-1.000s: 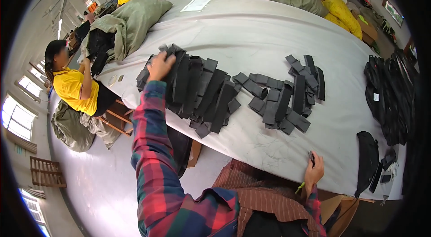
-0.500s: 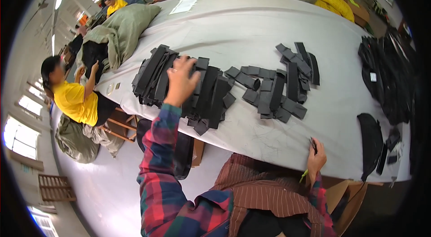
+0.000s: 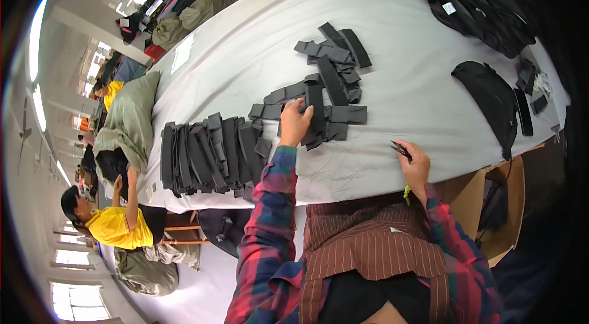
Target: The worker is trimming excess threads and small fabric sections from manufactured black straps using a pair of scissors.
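My left hand [image 3: 296, 123] is at the loose middle pile, its fingers curled at the edge of a black fabric strip [image 3: 316, 103]. Other dark strips [image 3: 333, 79] lie crossed over each other just beyond it. To the left of that hand, a row of stacked black strips [image 3: 205, 152] leans along the table's near edge. My right hand [image 3: 415, 166] is closed on small dark thread snips [image 3: 402, 151], whose pointed tips face left over the white cloth.
White cloth covers the long table [image 3: 392, 23]. Black bags [image 3: 472, 5] are heaped at the far right, with a curved black piece [image 3: 488, 97] nearer. An open cardboard box [image 3: 506, 201] stands below the right edge. A person in yellow [image 3: 123, 226] works at a green sack [image 3: 132, 121] on the left.
My left hand has moved right from the stacked row to the loose pile and taken hold of a strip. My right hand still holds the snips. The view has turned to the right.
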### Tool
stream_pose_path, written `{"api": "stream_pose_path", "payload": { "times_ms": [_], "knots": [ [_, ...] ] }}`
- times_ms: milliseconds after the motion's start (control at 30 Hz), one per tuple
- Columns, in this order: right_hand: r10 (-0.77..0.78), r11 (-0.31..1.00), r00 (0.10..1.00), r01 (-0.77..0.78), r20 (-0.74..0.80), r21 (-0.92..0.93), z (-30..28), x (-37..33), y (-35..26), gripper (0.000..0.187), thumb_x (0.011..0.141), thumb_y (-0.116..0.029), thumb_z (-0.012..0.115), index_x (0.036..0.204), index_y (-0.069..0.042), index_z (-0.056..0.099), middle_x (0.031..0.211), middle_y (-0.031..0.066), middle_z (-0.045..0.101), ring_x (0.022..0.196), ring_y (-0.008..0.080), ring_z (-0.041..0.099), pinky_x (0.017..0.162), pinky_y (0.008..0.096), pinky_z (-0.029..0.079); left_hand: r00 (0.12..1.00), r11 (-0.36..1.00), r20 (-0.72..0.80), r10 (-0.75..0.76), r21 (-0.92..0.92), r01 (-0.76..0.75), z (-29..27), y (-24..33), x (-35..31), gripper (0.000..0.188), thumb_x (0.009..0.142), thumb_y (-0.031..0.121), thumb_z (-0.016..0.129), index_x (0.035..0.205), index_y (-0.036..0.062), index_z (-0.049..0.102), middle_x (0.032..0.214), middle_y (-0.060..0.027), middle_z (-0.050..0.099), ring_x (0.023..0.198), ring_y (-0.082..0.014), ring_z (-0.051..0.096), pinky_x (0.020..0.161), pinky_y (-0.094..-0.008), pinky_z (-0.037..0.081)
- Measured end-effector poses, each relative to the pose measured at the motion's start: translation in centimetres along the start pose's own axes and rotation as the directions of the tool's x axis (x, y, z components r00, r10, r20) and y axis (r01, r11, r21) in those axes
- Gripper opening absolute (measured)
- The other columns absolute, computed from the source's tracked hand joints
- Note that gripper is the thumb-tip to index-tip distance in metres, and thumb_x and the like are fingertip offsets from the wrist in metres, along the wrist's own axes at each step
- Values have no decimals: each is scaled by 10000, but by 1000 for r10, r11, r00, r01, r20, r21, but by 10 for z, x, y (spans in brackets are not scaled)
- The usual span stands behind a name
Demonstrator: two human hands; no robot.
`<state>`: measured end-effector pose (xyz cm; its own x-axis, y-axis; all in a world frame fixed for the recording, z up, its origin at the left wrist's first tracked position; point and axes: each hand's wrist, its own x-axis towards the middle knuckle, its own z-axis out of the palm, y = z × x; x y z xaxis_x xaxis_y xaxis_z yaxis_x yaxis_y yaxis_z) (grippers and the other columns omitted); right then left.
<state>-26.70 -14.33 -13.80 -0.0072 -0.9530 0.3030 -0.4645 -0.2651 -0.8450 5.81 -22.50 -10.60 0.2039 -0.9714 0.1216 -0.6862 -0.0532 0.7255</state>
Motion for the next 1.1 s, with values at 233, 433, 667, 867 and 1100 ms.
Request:
{"api": "stream_pose_path", "payload": {
  "times_ms": [233, 433, 667, 867, 1100],
  "knots": [
    [-11, 1000, 999, 11, 33, -2, -3, -1, -7, 331, 724, -1, 557, 1021, -120, 642, 796, 93, 597, 742, 299, 590, 647, 361, 467, 982, 889, -149, 120, 457, -39, 39, 4, 23, 678, 680, 322, 723, 1231, -24, 530, 958, -203, 571, 904, -347, 581, 800, -399, 483],
    [-25, 999, 1000, 25, 9, -27, -6, -2, -1, 330, 721, -3, 556, 1018, -121, 640, 797, 89, 596, 741, 300, 589, 643, 367, 465, 945, 515, 247, -213, -794, 323, -24, 45, 8, 620, 829, 76, 589, 1395, -17, 353, 950, -34, 615, 728, -118, 570, 627, -247, 460],
    [-40, 997, 998, 44, 51, -70, 0, 0, -4, 325, 734, -20, 574, 1036, -127, 632, 867, 85, 630, 793, 302, 606, 668, 373, 472, 951, 153, 292, -98, -940, 304, -46, 50, -66, 571, 813, 114, 567, 1354, 5, 417, 1185, -104, 574, 1085, -206, 550, 981, -338, 391],
    [-12, 999, 994, 6, 112, 49, 1, 1, -19, 325, 786, -96, 629, 1110, -129, 619, 917, 85, 637, 823, 270, 614, 711, 340, 482, 983, 46, 145, -116, -987, 151, -56, 52, -102, 553, 857, 195, 583, 1357, 24, 423, 1185, -79, 589, 1035, -184, 582, 914, -330, 452],
    [-248, 963, 906, 270, 342, -17, 16, 11, -82, 269, 792, -151, 674, 1055, -101, 654, 870, 77, 637, 777, 244, 595, 710, 326, 470, 976, 98, 83, -202, -990, 104, -59, 27, -147, 504, 929, 283, 538, 1354, 40, 421, 1076, -56, 602, 971, -171, 590, 874, -364, 477]
  ]
}}
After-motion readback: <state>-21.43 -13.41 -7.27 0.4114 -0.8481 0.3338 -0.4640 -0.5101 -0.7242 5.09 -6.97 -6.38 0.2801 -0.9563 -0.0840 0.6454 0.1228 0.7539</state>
